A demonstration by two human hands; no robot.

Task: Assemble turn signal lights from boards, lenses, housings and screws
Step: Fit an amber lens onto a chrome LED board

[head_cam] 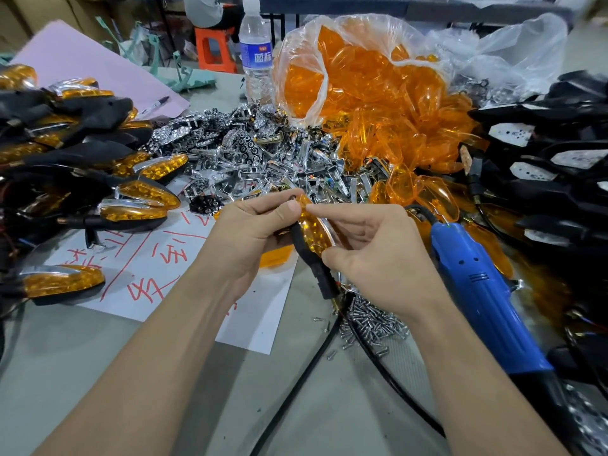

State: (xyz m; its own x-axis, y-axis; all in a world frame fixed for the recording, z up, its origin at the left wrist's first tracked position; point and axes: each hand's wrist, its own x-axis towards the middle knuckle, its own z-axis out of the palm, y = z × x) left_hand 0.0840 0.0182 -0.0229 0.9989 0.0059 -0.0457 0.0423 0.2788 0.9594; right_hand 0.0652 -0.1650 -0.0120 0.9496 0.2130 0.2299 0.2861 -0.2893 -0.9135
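Grey and cluttered, the work table carried a heap of finished lights at its left edge, amber lenses over black bodies, beside a white sheet marked with red strokes. Above the sheet's right end the left hand curled round the upper left side of one turn signal light, thumb pressed on the lens near its tip. That light was held clear of the table, between both hands, standing nearly upright: a narrow amber lens with faceted glints, a chrome rim along its right edge, and a black stem running down to a brass end. The right hand gripped it from the other side, fingertip at the top and curled fingers at the lens's lower end. Below that wrist lay loose screws, then a blue electric screwdriver, and black housings were stacked at the far right.
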